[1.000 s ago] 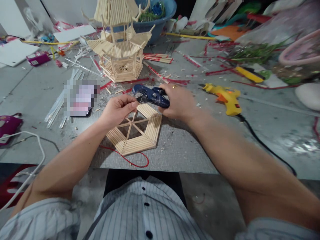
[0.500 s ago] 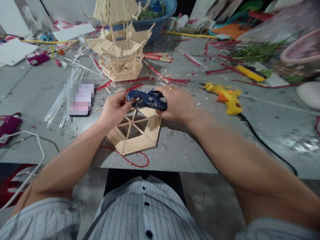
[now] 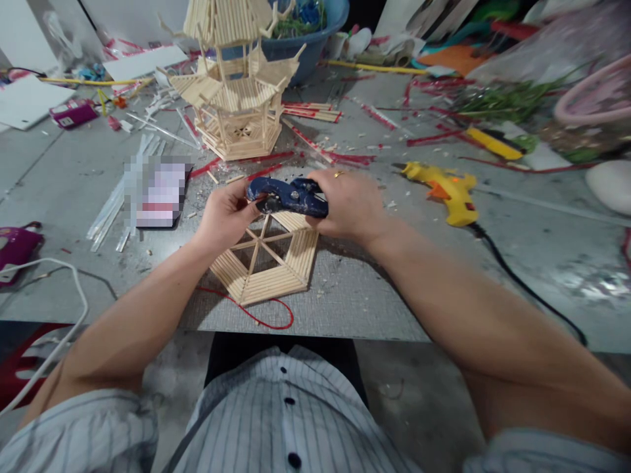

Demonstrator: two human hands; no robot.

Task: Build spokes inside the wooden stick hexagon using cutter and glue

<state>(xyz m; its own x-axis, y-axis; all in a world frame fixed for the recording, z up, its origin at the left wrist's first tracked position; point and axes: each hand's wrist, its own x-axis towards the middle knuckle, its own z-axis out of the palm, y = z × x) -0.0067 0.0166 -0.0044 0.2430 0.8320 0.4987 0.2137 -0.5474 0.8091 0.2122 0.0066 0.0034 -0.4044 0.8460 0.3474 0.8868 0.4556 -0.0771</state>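
Here, a dark blue hand tool [image 3: 290,196] is gripped in the right hand [image 3: 351,202]; its head is met by the left hand [image 3: 221,211], where whether anything is pinched cannot be told. Below the hands, a hexagonal stick panel [image 3: 271,284] is supported by the worktop [image 3: 365,299].

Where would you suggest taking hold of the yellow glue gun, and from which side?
The glue gun is probably best gripped by its handle, coming from the near right: it lies with the handle angled toward the near side, while its nozzle, likely the hot end, points left, away from that approach.
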